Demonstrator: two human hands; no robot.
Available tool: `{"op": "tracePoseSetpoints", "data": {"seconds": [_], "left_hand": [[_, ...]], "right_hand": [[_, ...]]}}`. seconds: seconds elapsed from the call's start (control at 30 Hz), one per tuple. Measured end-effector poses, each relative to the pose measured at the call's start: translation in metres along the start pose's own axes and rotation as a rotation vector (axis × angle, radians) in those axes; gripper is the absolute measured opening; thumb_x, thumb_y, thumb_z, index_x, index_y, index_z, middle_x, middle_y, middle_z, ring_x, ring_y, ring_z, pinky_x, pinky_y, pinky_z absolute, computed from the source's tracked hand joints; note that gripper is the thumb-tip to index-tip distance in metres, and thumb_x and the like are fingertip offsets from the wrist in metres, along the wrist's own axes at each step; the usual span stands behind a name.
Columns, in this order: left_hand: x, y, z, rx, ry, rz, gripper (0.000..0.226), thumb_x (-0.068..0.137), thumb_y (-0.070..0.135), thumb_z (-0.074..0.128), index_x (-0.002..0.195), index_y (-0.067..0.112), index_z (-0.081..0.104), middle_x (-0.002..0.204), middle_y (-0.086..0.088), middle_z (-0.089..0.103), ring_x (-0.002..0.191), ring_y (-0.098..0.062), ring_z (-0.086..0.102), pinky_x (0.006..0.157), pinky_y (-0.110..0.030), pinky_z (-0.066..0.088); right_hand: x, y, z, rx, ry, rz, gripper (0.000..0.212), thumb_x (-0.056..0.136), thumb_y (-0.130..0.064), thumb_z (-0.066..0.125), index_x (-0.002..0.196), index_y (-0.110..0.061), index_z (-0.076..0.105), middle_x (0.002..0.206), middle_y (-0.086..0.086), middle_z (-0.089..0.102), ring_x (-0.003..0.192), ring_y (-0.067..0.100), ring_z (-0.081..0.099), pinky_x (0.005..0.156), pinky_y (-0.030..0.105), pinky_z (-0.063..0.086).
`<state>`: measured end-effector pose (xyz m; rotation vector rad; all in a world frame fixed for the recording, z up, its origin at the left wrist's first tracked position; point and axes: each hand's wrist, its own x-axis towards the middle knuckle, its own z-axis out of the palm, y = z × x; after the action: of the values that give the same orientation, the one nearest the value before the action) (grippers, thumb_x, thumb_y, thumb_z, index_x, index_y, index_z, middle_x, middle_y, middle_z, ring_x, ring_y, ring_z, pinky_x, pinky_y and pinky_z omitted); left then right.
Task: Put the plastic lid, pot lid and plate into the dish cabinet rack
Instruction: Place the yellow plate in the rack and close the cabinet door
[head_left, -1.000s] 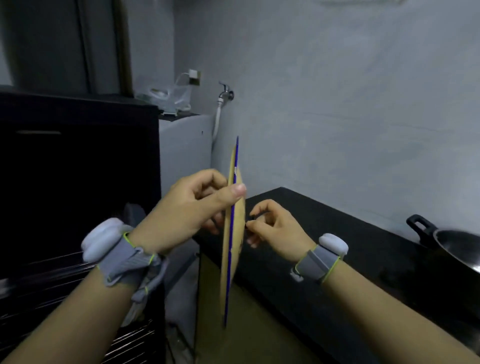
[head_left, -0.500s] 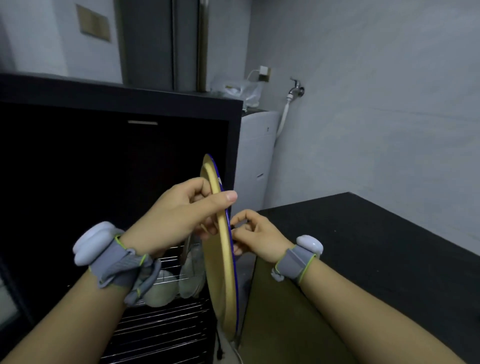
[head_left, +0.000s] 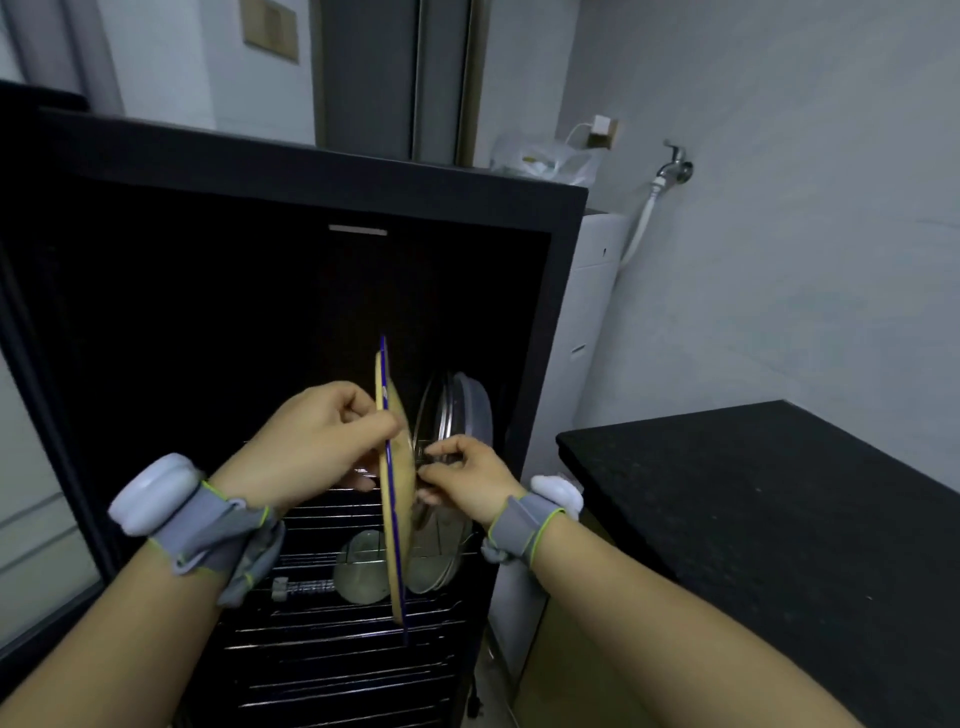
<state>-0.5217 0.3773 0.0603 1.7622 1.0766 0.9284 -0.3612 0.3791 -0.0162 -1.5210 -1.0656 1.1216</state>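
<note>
Grip: left hand (head_left: 317, 441) and right hand (head_left: 462, 483) pinch the tan, blue-rimmed round plate (head_left: 393, 499) edge-on | Change: it swung from the black counter (head_left: 779, 499) to the dark cabinet's wire rack (head_left: 332, 644) | Right of grip: steel pot lid (head_left: 457, 410) racked | Next: probably slot it.

plate (head_left: 393, 499) upright before cabinet rack (head_left: 332, 613), pot lid (head_left: 447, 415) behind-right, counter (head_left: 779, 499) right

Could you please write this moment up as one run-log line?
phase: racking plate | plate: on edge, both hands | pot lid: in rack | plate: not yet seated
</note>
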Motion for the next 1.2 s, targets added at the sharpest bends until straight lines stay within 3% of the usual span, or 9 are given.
{"op": "tracePoseSetpoints", "data": {"seconds": [0.13,0.23,0.3,0.4,0.5,0.57,0.67,0.87,1.2], "left_hand": [[0.023,-0.022,-0.005,0.009,0.057,-0.045,0.009,0.082,0.009,0.057,0.075,0.003,0.058,0.061,-0.006,0.056,0.039,-0.008,0.057,0.042,-0.022,0.053],[0.045,-0.041,-0.013,0.057,0.107,-0.059,0.018,0.083,0.008,0.055,0.066,0.001,0.06,0.053,-0.005,0.056,0.033,-0.006,0.055,0.039,-0.017,0.045],[0.06,-0.055,-0.02,0.07,0.127,-0.098,0.025,0.083,0.011,0.055,0.069,-0.009,0.059,0.058,-0.013,0.055,0.034,-0.008,0.056,0.053,-0.025,0.047],[0.077,-0.071,-0.027,0.064,0.144,-0.144,0.033,0.078,0.024,0.058,0.071,-0.008,0.061,0.062,-0.016,0.052,0.04,-0.014,0.057,0.055,-0.026,0.043],[0.09,-0.08,-0.024,0.116,0.151,-0.138,0.031,0.078,0.024,0.057,0.061,-0.001,0.059,0.052,-0.011,0.052,0.038,-0.013,0.053,0.058,-0.027,0.041],[0.098,-0.083,-0.019,0.175,0.166,-0.115,0.029,0.083,0.018,0.055,0.059,0.002,0.058,0.044,-0.006,0.052,0.03,-0.003,0.048,0.056,-0.026,0.041],[0.11,-0.083,-0.01,0.224,0.186,-0.096,0.032,0.082,0.017,0.057,0.053,0.004,0.059,0.032,0.003,0.053,0.031,-0.002,0.051,0.059,-0.027,0.046],[0.133,-0.08,-0.002,0.402,0.254,-0.027,0.036,0.081,0.023,0.058,0.064,-0.008,0.065,0.062,-0.023,0.065,0.069,-0.038,0.063,0.065,-0.036,0.046],[0.157,-0.077,0.031,0.509,0.264,-0.027,0.034,0.079,0.031,0.061,0.066,-0.001,0.065,0.062,-0.013,0.056,0.067,-0.029,0.053,0.059,-0.028,0.033]], "right_hand": [[0.015,-0.006,0.012,0.023,-0.054,0.059,0.036,0.089,-0.002,0.05,0.125,-0.002,0.048,0.097,0.019,0.061,0.067,0.018,0.065,0.055,0.012,0.051],[0.017,-0.004,0.014,-0.139,-0.128,0.009,0.042,0.089,0.0,0.046,0.131,0.001,0.044,0.112,0.035,0.06,0.092,0.032,0.063,0.073,0.024,0.053],[0.019,-0.003,0.015,-0.259,-0.153,-0.028,0.047,0.088,-0.005,0.051,0.135,-0.007,0.044,0.12,0.023,0.059,0.105,0.031,0.06,0.097,0.037,0.049],[0.025,0.0,0.014,-0.297,-0.216,-0.006,0.056,0.086,-0.013,0.057,0.139,-0.014,0.038,0.137,0.015,0.048,0.12,0.029,0.053,0.104,0.039,0.044],[0.029,0.001,0.005,-0.213,-0.226,0.071,0.046,0.089,-0.008,0.054,0.134,-0.005,0.043,0.1,0.007,0.061,0.083,0.016,0.064,0.071,0.015,0.056],[0.032,0.001,-0.004,-0.142,-0.196,0.101,0.037,0.09,-0.005,0.051,0.126,0.001,0.049,0.078,0.002,0.056,0.061,0.005,0.06,0.052,0.009,0.051],[0.038,0.0,-0.017,-0.093,-0.174,0.122,0.031,0.092,-0.006,0.048,0.121,0.004,0.055,0.073,0.005,0.059,0.049,0.004,0.059,0.053,0.012,0.051],[0.037,0.004,-0.033,-0.055,-0.176,0.127,0.03,0.092,-0.006,0.046,0.117,0.006,0.057,0.073,0.007,0.06,0.042,0.001,0.059,0.047,0.01,0.05],[0.041,0.008,-0.042,-0.045,-0.173,0.109,0.028,0.092,-0.005,0.045,0.114,0.006,0.058,0.072,0.006,0.06,0.042,0.001,0.059,0.047,0.01,0.05]]}}
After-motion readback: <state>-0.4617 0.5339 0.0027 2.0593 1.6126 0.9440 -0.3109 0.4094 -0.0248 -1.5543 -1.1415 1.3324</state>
